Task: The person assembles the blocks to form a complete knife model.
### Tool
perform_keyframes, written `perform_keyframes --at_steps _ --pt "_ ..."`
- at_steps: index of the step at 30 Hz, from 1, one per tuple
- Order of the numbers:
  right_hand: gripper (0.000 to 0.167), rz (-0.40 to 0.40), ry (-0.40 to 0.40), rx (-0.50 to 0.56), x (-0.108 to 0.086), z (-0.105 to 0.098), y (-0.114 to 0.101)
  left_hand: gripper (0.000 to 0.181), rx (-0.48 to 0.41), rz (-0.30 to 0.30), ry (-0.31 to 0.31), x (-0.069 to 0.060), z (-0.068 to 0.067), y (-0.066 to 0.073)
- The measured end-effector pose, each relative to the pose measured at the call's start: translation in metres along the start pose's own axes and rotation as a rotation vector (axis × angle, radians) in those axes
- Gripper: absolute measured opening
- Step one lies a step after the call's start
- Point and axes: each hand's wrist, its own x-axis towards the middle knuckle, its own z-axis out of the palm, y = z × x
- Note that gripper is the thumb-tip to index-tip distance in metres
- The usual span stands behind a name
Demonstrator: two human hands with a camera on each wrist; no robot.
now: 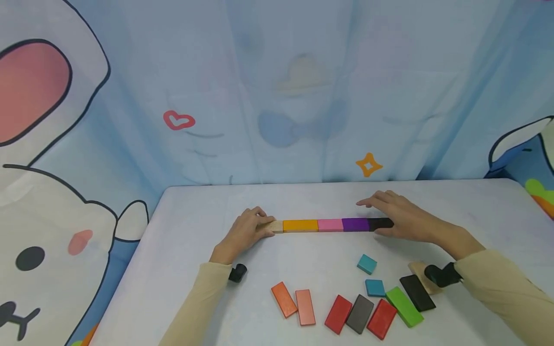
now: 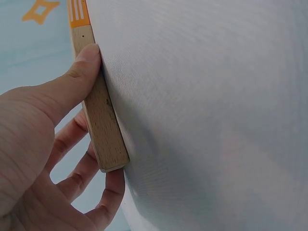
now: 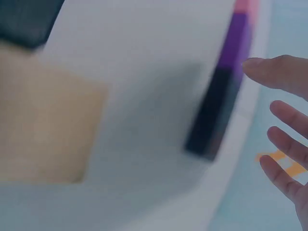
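Note:
A straight row of blocks lies on the white table: a plain wooden block (image 2: 107, 130), a yellow-orange block (image 1: 300, 226), a pink block (image 1: 330, 225), a purple block (image 1: 355, 224) and a black block (image 1: 380, 223). At the row's left end my left hand (image 1: 248, 228) grips the plain block, its thumb on the near side and fingers behind. My right hand (image 1: 404, 217) is at the black end, fingers spread and extended. In the right wrist view its thumb is beside the purple and black blocks; whether it touches them I cannot tell.
Nearer on the table (image 1: 207, 197) lie loose blocks: orange (image 1: 283, 299), salmon (image 1: 305, 307), red (image 1: 338, 314), grey (image 1: 360, 314), green (image 1: 404, 306), black (image 1: 417, 292), and two small blue ones, one a cube-like block (image 1: 367, 264). A tan block (image 3: 43, 120) is partly under the right wrist camera.

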Motion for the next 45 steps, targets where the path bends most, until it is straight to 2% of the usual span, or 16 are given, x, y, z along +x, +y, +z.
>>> perform_keyframes --at_steps 5,10,13,17,19,22,26,30,37,45 --pt "0.068 -0.118 0.014 -0.012 0.003 -0.012 -0.041 0.04 0.003 0.009 0.01 -0.001 -0.001 0.0" --pt "0.063 -0.267 -0.018 -0.015 -0.001 -0.012 -0.086 0.038 -0.001 0.023 0.018 0.0 -0.001 0.0" --pt "0.057 -0.316 -0.101 0.015 -0.006 -0.007 -0.109 0.039 -0.005 0.02 0.013 0.0 0.0 0.0" --pt "0.047 -0.309 -0.29 0.098 -0.013 0.005 -0.134 0.039 0.003 0.013 0.011 0.001 0.001 0.0" --pt "0.043 -0.316 -0.356 0.122 -0.016 0.014 -0.143 0.039 0.007 0.012 0.013 0.001 0.001 0.0" --pt "0.036 -0.375 -0.383 0.102 -0.022 0.028 -0.152 0.039 0.006 0.006 0.014 0.0 0.001 0.0" --pt "0.031 -0.412 -0.404 -0.002 -0.027 0.042 -0.16 0.039 0.002 0.006 0.015 -0.001 0.001 0.0" --pt "0.028 -0.385 -0.448 -0.055 -0.029 0.048 -0.163 0.039 0.004 0.022 0.019 -0.001 0.001 0.0" --pt "0.034 -0.279 -0.515 -0.053 -0.03 0.051 -0.163 0.04 0.005 0.019 0.013 -0.001 0.0 0.0" --pt "0.029 -0.303 -0.472 -0.04 -0.024 0.051 -0.16 0.041 0.001 0.006 0.017 -0.001 0.001 0.0"
